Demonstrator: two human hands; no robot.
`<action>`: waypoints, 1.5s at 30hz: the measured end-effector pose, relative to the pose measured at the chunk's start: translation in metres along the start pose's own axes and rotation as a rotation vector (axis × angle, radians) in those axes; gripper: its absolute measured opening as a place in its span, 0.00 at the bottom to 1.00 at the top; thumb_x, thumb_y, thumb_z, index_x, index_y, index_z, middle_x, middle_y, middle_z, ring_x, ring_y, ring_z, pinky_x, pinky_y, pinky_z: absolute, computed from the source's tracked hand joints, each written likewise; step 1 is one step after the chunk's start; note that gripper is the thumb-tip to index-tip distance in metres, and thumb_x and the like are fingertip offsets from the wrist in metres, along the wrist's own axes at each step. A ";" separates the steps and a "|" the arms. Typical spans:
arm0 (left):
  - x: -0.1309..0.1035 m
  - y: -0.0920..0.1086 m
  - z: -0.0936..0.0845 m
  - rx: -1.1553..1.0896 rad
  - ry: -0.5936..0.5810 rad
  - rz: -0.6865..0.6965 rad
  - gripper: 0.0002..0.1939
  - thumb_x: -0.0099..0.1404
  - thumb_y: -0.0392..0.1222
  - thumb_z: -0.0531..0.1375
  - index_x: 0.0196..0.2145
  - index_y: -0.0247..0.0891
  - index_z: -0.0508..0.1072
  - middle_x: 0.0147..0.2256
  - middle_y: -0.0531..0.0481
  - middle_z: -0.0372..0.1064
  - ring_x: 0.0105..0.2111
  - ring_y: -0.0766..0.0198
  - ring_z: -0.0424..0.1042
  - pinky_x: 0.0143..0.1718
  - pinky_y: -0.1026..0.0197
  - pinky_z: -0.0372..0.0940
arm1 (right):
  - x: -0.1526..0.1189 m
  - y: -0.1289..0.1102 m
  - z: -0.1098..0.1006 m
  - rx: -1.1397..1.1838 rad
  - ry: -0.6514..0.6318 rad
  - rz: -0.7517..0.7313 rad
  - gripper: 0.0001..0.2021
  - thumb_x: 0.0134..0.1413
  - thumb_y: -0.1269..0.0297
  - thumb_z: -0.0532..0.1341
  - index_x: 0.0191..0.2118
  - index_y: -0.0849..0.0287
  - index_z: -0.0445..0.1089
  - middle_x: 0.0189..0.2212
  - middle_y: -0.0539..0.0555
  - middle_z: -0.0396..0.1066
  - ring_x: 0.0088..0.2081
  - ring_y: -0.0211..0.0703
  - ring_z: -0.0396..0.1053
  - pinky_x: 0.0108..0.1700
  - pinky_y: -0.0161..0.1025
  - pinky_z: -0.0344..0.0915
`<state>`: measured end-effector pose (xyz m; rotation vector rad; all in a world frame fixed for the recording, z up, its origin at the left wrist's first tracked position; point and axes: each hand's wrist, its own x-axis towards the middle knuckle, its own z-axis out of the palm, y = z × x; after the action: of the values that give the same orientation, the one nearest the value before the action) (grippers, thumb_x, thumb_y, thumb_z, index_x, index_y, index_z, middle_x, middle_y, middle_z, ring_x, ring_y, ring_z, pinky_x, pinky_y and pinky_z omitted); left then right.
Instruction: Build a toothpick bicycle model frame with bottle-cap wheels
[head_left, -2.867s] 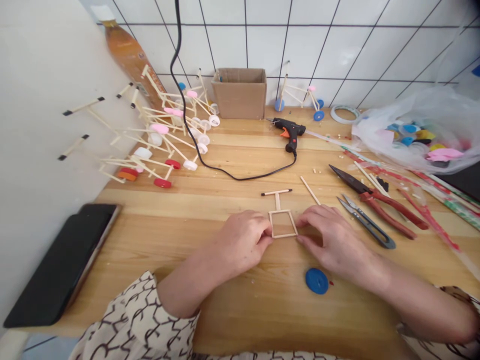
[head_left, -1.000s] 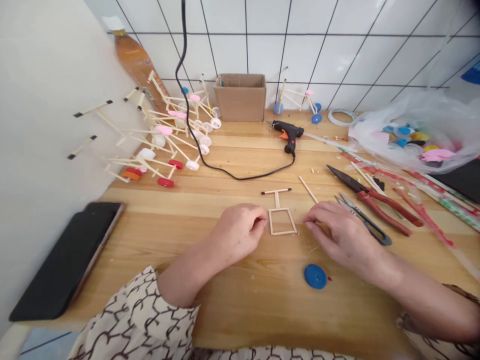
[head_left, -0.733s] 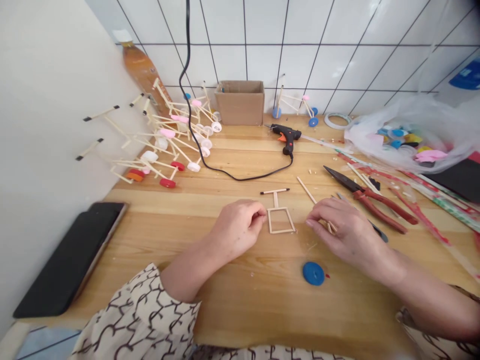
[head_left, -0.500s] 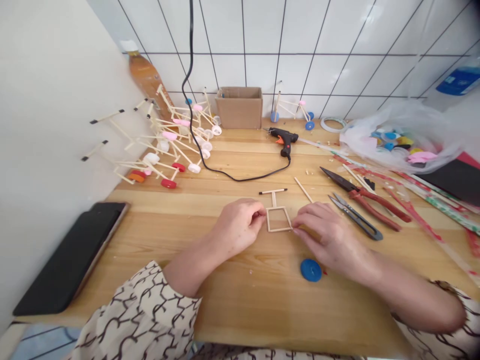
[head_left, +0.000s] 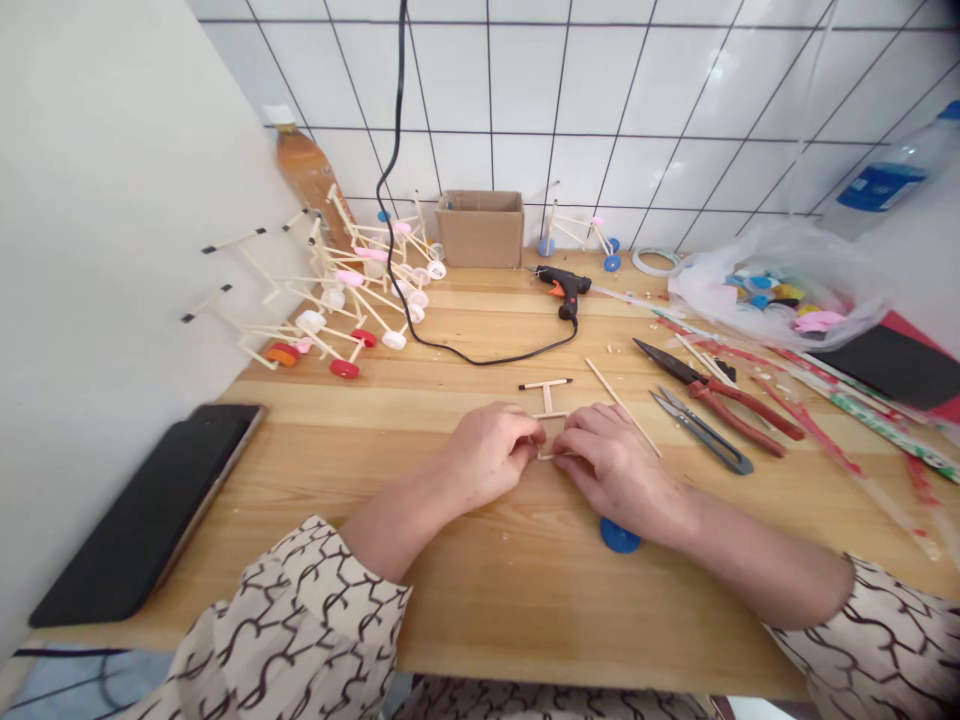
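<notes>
A small wooden stick frame (head_left: 551,415) lies flat on the table, with a short stem and a black-tipped crossbar (head_left: 545,384) at its far end. My left hand (head_left: 491,455) is closed in a pinch on the frame's left side. Over the right side of the frame lies my right hand (head_left: 626,470), its fingers bent together around the near right corner, and the two hands cover much of the square. A blue round disc (head_left: 620,535) sits under the near edge of my right hand. Beyond that hand lies a loose stick (head_left: 622,405).
Stick models with coloured wheels (head_left: 345,290) crowd the back left. A glue gun (head_left: 564,285), its cord and a cardboard box (head_left: 480,230) are at the back. Pliers (head_left: 720,395), snips (head_left: 701,430) and a plastic bag (head_left: 780,290) lie right; a phone (head_left: 150,510) lies left.
My right hand has moved left over the frame, covering its right side, and now partly overlaps the blue disc. More of the loose stick shows. The camera view has tilted up slightly.
</notes>
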<state>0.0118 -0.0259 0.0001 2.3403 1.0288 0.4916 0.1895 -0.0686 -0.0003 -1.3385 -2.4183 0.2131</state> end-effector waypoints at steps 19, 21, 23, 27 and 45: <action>0.002 0.000 0.001 -0.014 -0.028 0.029 0.09 0.58 0.27 0.56 0.29 0.36 0.75 0.30 0.49 0.72 0.33 0.63 0.71 0.37 0.61 0.66 | 0.002 0.000 0.001 -0.009 -0.017 0.012 0.08 0.55 0.75 0.55 0.28 0.61 0.69 0.28 0.56 0.68 0.35 0.45 0.63 0.40 0.42 0.58; 0.002 0.000 0.001 -0.016 -0.029 0.028 0.10 0.58 0.27 0.55 0.29 0.36 0.75 0.30 0.50 0.72 0.33 0.63 0.71 0.37 0.61 0.66 | 0.002 0.001 0.002 -0.005 -0.008 0.002 0.08 0.55 0.74 0.55 0.28 0.61 0.69 0.28 0.56 0.68 0.35 0.45 0.63 0.39 0.41 0.57; 0.002 0.000 0.001 -0.015 -0.030 0.030 0.10 0.58 0.27 0.55 0.29 0.36 0.75 0.30 0.49 0.72 0.33 0.63 0.71 0.37 0.61 0.66 | 0.002 0.002 0.002 -0.002 -0.007 -0.005 0.08 0.55 0.74 0.55 0.28 0.61 0.69 0.28 0.55 0.68 0.35 0.45 0.63 0.39 0.41 0.57; 0.002 0.000 0.002 -0.012 -0.033 0.032 0.10 0.57 0.26 0.56 0.30 0.36 0.75 0.30 0.49 0.72 0.33 0.62 0.71 0.37 0.61 0.65 | 0.002 0.001 0.002 -0.004 -0.012 -0.003 0.08 0.55 0.75 0.55 0.28 0.60 0.68 0.28 0.55 0.68 0.35 0.45 0.63 0.39 0.41 0.57; 0.003 -0.001 0.002 -0.021 -0.040 0.021 0.10 0.57 0.26 0.56 0.29 0.35 0.75 0.30 0.49 0.73 0.33 0.62 0.71 0.37 0.62 0.65 | 0.003 0.001 0.002 0.024 -0.018 0.018 0.08 0.55 0.74 0.55 0.28 0.62 0.69 0.28 0.56 0.68 0.34 0.45 0.62 0.39 0.41 0.58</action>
<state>0.0142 -0.0244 -0.0017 2.3351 0.9766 0.4599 0.1883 -0.0659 -0.0015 -1.3543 -2.4112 0.2591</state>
